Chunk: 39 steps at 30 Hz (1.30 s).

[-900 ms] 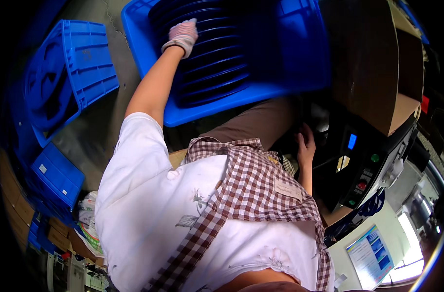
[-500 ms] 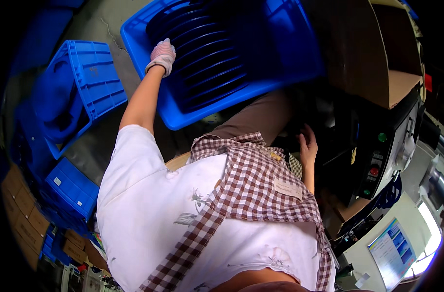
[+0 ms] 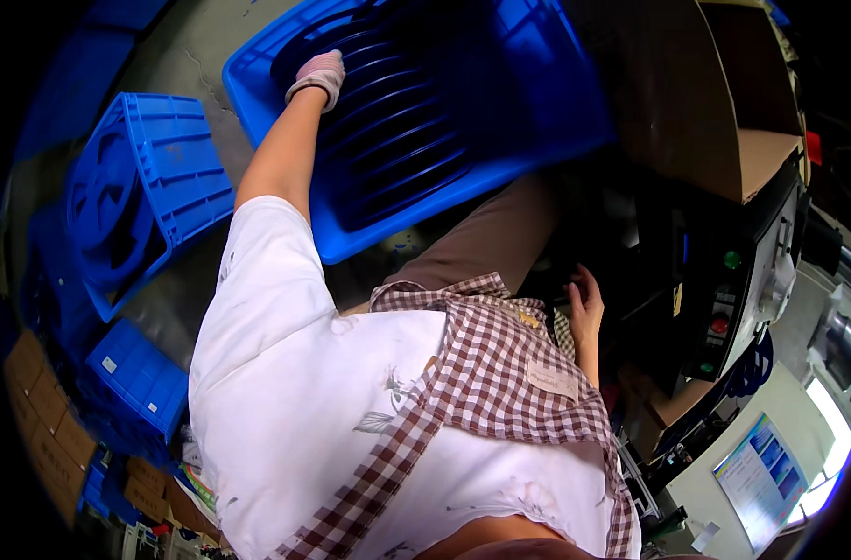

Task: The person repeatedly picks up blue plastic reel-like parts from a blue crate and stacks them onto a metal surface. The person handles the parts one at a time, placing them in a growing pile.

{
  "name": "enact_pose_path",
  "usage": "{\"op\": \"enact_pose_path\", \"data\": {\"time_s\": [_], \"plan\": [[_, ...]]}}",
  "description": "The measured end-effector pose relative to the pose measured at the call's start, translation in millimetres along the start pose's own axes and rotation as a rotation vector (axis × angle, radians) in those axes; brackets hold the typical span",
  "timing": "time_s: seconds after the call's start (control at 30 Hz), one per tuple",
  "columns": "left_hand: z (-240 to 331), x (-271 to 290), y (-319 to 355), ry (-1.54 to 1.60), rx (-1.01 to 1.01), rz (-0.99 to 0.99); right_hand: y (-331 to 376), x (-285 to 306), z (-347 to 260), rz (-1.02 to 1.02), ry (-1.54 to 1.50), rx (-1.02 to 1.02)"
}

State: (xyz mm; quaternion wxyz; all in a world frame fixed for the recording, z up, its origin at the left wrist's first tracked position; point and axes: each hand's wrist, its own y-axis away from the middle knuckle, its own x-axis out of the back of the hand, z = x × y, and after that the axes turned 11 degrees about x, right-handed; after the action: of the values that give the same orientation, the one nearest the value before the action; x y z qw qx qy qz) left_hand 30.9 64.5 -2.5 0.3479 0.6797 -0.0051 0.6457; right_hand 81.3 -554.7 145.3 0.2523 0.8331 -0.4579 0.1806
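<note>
A blue plastic bin (image 3: 346,245) is ahead of me, with a row of dark round discs (image 3: 397,131) standing on edge inside it. My left hand (image 3: 320,77), in a pale pink and white glove, reaches into the bin's left side. Its fingers are curled at the rim of one disc near the far end of the row; the fingertips are hidden. My right hand (image 3: 586,303) is bare and hangs low beside my checked apron, close to the dark side of a machine. Its fingers are loosely bent and apart, and nothing shows in them.
A blue crate (image 3: 178,149) lies tipped on its side at the left, a spoked blue part inside. Further blue crates (image 3: 138,375) and cardboard boxes (image 3: 47,429) stand behind. At the right are an open carton (image 3: 771,159) and a machine panel (image 3: 724,308) with round buttons.
My left hand has moved a little farther along the row of discs, and its fingers look more tightly curled. My right hand has dropped slightly nearer my apron.
</note>
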Motion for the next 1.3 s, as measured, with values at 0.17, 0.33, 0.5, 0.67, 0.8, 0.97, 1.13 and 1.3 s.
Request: {"op": "enact_pose_path", "data": {"time_s": [0.17, 0.33, 0.5, 0.67, 0.8, 0.97, 1.13, 1.3], "plan": [[-30.8, -44.3, -48.2, 0.174, 0.121, -0.076, 11.9, 2.5, 7.0, 0.039, 0.006, -0.018], [-18.6, 4.2, -12.0, -0.160, -0.105, 0.062, 6.1, -6.2, 1.1, 0.005, 0.081, -0.011], [-24.7, 19.9, 9.6, -0.133, -0.161, 0.135, -4.6, -6.2, -5.4, -0.004, 0.092, 0.009], [-42.1, 54.7, 22.9, 0.244, -0.292, 0.298, -29.5, 4.8, -33.7, 0.037, -0.072, 0.062], [-32.9, 131.4, 98.8, 0.474, -0.563, 0.437, -81.2, 17.9, -132.7, 0.030, -0.011, 0.492], [62.0, 208.8, 224.8, 0.520, -0.950, 0.585, -160.1, -2.7, -246.5, 0.108, 0.434, 1.224], [95.0, 180.8, 239.7, 0.910, -1.179, 0.315, -162.5, -8.1, -295.8, -0.163, 0.725, 1.272], [93.3, 133.9, 259.2, 0.986, -1.116, 0.629, -183.5, 7.6, -254.6, -0.318, 0.495, 1.194]]}}
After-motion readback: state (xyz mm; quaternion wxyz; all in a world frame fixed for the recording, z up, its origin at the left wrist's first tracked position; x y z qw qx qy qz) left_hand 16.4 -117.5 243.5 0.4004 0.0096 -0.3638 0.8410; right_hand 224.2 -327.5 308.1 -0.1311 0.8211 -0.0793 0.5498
